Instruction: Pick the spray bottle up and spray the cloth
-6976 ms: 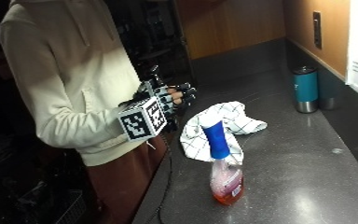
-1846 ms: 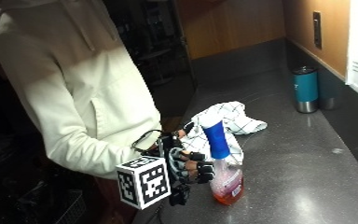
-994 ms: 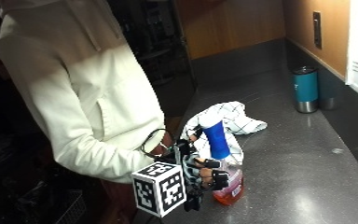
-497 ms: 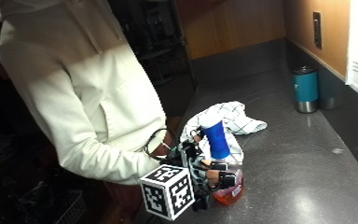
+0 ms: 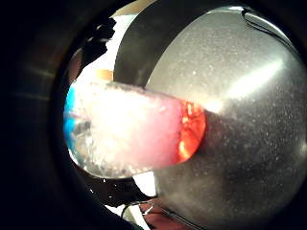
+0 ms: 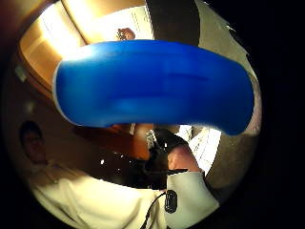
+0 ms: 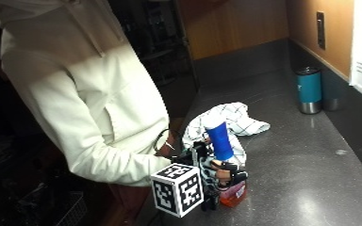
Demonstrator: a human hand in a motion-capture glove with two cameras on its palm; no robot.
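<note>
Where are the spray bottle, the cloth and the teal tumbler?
spray bottle (image 7: 219, 139): outside view, on its blue spray head.
cloth (image 7: 234, 117): outside view, on the checked folds behind the bottle.
teal tumbler (image 7: 308, 87): outside view, on its teal body.

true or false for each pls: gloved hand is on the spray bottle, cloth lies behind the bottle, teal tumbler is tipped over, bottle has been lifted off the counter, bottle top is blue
1. The gloved right hand grips the spray bottle. True.
2. The cloth lies on the counter just behind the bottle. True.
3. The teal tumbler is tipped over. False: it stands upright near the wall.
4. The bottle has been lifted off the counter. False: its base appears to rest on the counter in the outside and little finger side views.
5. The bottle's top is blue. True.
</note>
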